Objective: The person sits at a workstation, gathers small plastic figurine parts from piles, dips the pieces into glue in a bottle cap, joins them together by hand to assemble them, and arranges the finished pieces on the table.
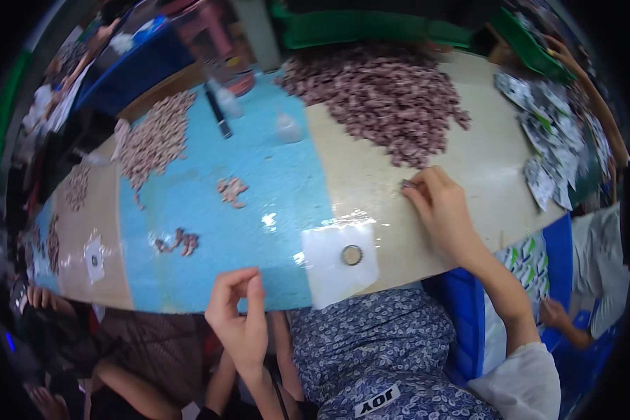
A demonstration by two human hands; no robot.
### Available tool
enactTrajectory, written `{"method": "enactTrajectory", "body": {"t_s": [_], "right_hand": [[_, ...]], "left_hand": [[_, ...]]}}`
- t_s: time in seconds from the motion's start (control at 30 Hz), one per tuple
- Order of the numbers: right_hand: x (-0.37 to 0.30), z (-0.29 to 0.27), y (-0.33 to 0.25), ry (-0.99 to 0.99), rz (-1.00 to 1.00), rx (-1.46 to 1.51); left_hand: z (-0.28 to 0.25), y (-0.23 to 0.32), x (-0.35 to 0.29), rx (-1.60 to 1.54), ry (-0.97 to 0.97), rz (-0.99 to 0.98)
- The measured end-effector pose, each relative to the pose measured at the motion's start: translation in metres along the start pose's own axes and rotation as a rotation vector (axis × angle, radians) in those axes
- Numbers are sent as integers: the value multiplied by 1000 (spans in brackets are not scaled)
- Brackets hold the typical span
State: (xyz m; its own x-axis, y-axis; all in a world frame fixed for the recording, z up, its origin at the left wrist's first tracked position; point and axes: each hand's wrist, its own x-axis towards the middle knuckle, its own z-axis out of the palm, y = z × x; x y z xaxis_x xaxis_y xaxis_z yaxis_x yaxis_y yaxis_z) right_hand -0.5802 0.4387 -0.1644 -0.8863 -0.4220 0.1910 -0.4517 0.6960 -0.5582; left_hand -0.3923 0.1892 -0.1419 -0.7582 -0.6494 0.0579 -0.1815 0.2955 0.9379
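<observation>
My right hand (442, 213) is just below the tip of a large heap of small purplish-brown pieces (392, 91). Its thumb and index finger pinch one small dark piece (408, 184), whose exact kind I cannot make out. Past the table's near edge my left hand (238, 318) is raised, fingers curled and the thumb tip close against the index finger. Whether anything is held there is too small to tell. Between the hands, a small round dark-rimmed disc (351, 255) with a pale centre rests on a white sheet (322, 280).
On the blue mat (259, 164) lie two small clusters of pieces (232, 191), a paler heap (157, 133), a black pen-like stick (218, 110) and a translucent squeeze bottle (288, 129). Silvery packets (549, 133) cover the right end. Blue bins (469, 322) and other people flank the table.
</observation>
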Motion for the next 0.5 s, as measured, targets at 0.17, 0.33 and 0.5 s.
{"method": "enactTrajectory", "body": {"t_s": [0.17,0.33,0.5], "right_hand": [[-11,-7,-5,91,25,170],[-22,-1,-2,38,63,289],[-33,4,4,55,229,474]], "left_hand": [[-7,7,24,291,162,122],[-10,6,52,391,104,188],[-41,-8,65,467,303,176]]}}
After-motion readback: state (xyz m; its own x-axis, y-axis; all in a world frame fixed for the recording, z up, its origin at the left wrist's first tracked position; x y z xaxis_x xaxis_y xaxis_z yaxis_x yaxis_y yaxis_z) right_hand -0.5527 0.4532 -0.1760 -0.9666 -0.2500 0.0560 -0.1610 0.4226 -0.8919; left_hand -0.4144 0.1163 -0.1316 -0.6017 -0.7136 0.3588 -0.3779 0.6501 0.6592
